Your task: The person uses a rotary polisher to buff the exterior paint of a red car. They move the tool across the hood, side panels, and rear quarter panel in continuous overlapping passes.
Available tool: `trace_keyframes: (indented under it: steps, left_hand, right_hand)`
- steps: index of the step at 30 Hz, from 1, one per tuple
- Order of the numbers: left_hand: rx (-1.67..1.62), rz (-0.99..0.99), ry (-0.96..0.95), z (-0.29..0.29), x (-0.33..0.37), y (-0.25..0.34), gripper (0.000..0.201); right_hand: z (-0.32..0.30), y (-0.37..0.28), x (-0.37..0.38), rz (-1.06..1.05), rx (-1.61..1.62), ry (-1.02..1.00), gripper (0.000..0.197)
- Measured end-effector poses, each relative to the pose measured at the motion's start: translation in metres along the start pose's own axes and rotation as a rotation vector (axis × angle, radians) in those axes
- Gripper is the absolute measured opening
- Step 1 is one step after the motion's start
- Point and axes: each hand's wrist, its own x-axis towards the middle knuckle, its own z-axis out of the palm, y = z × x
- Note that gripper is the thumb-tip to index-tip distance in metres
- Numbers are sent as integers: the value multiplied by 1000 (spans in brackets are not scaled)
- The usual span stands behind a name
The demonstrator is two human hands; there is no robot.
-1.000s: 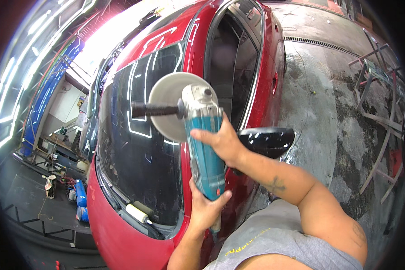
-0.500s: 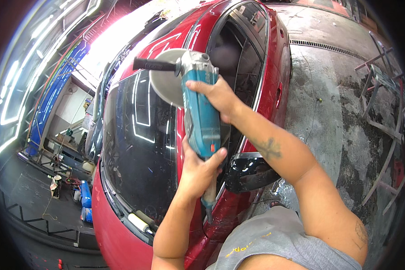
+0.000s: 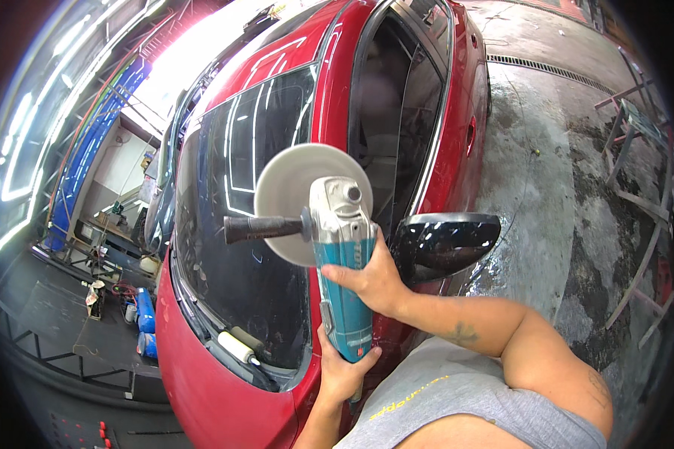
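Observation:
Both my hands hold a teal polisher [image 3: 348, 318] with a grey metal head and a round pale pad [image 3: 286, 176]. My right hand [image 3: 374, 280] is wrapped round the middle of its body, thumb across the top. Farther back, my left hand [image 3: 341, 372] grips the rear end near the switch. A black side handle [image 3: 266, 227] sticks out to the left, with no hand on it. The pad overlaps the windshield [image 3: 240, 179] and front pillar of a red car [image 3: 206, 374]; I cannot tell whether it touches them.
A black side mirror [image 3: 449, 243] juts out right of the polisher. A white bottle [image 3: 237, 347] lies at the windshield's base by the wiper. Blue containers [image 3: 146, 310] stand on the floor at left. A metal frame [image 3: 636, 150] stands at right, and a drain grate [image 3: 547, 70] crosses the floor.
The polisher has come down and back toward my body, both hands still on it. Its pad now shows more fully, and my right arm is more bent.

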Motion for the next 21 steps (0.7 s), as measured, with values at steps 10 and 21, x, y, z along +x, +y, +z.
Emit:
trace_keyframes:
  steps: [10,21]
  left_hand:
    - [45,-66,-57,-65,-109,-99,103]
    - [-1,10,-114,-83,-131,-135,106]
  right_hand:
    - [67,43,-143,117,-63,-8,121]
    - [90,53,-174,90,-98,15,112]
